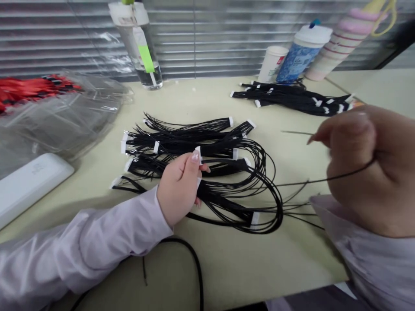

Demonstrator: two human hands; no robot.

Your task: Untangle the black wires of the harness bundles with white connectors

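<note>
My left hand [181, 183] is closed, thumb on top, around a small white connector [198, 152] with black wires running off to the right. Those wires bend round in a loop [279, 207] on the table. Closer to the camera, my right hand [366, 160] is closed on a single thin black wire [346, 176], whose tip pokes out to the left past the fingertips. Under and behind my left hand lie several black wire bundles [191, 138] with white connectors at their ends.
Another heap of black wires [288, 97] lies at the back right. Behind it stand a white cup [272, 65], a blue cup [298, 54] and a pink tumbler [340, 47]. A clear bottle [142, 52] stands by the blinds. Left are plastic bags [74, 112], red wires [29, 90] and a white power bank [35, 185].
</note>
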